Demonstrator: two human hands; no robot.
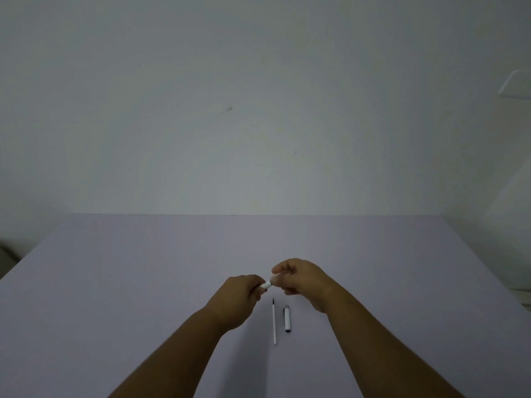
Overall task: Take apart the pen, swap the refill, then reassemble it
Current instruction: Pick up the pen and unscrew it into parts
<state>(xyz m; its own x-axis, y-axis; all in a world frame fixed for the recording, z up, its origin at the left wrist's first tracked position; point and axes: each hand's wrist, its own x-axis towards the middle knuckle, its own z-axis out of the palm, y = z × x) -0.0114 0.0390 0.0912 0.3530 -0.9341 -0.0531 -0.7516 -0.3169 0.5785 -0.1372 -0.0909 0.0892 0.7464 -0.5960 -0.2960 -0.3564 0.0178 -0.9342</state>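
Note:
Both hands meet above the lilac table [143, 282], holding a white pen [267, 284] between them. My left hand [240, 297] is closed around one end of the pen; my right hand [301, 278] pinches the other end with its fingertips. Only a short white stretch of the pen shows between the hands. Below them on the table lies a thin white refill [274, 321] with a dark tip pointing away from me. Just right of it lies the white pen cap [287, 318] with a dark clip and dark end.
The table's far edge meets a plain pale wall [258, 110]. At the right edge stands a white object [517, 84], partly out of view. The table's left edge runs diagonally toward me.

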